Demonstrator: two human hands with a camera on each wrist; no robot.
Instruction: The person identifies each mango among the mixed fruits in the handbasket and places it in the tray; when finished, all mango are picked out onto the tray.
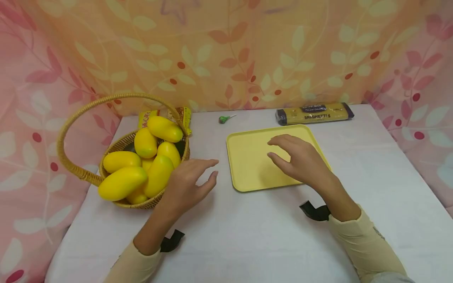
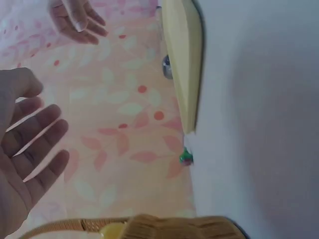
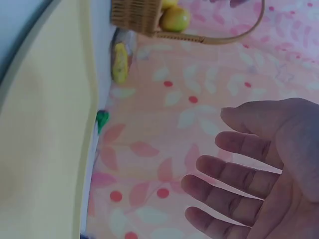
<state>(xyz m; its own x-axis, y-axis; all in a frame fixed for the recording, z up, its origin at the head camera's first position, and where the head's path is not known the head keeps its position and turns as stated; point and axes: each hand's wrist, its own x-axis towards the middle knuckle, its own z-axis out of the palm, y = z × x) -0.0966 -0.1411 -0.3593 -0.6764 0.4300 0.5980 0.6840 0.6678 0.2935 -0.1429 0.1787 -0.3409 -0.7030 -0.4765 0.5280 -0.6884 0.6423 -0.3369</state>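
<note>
My left hand (image 1: 187,184) hovers just right of a wicker basket (image 1: 152,203) heaped with several yellow mangoes (image 1: 122,183). Its fingers are relaxed and parted from the thumb, with nothing held; the left wrist view shows the same bare left hand (image 2: 30,149). Over the right part of a yellow tray (image 1: 247,165) is my right hand (image 1: 301,159), also holding nothing. In the right wrist view the fingers of the right hand (image 3: 259,174) are spread loosely above the tray (image 3: 45,139). Dark shapes among the mangoes are mostly hidden.
A green-wrapped lollipop (image 1: 223,119) lies at the back middle. Behind the tray is a spaghetti packet (image 1: 315,113). A yellow packet (image 1: 184,116) sits partly hidden behind the basket, whose tall handle (image 1: 61,137) arches up leftward. Floral cloth (image 1: 247,51) surrounds the white table (image 1: 240,243).
</note>
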